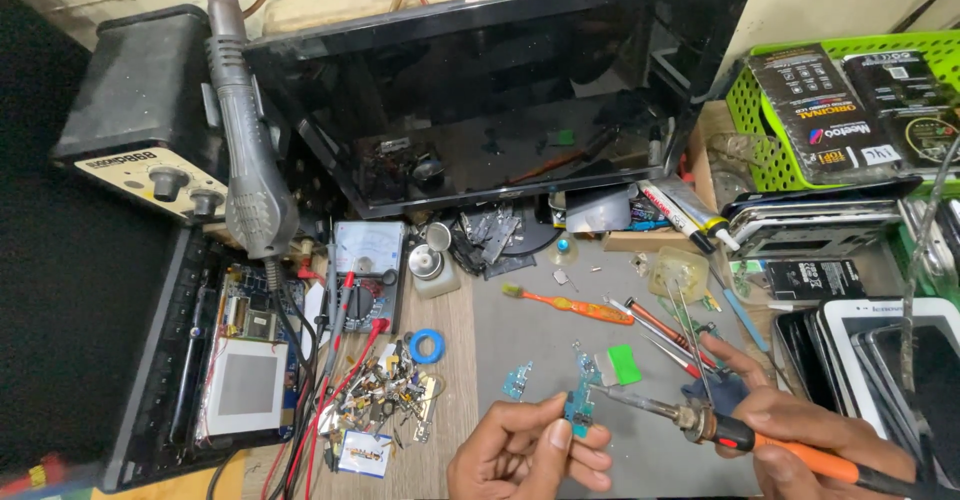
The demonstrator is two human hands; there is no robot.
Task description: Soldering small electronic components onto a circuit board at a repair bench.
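My left hand (528, 452) pinches small teal circuit board (579, 407) between thumb and fingertips, low over grey mat (545, 330). My right hand (800, 440) wrapped around orange-handled soldering iron (700, 422), tip touching board. Orange toothbrush (568, 305) lies farther up mat; blue tape ring (427, 346) sits left of it.

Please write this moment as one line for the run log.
left hand: pinches small circuit board | right hand: holds soldering iron, tip at board
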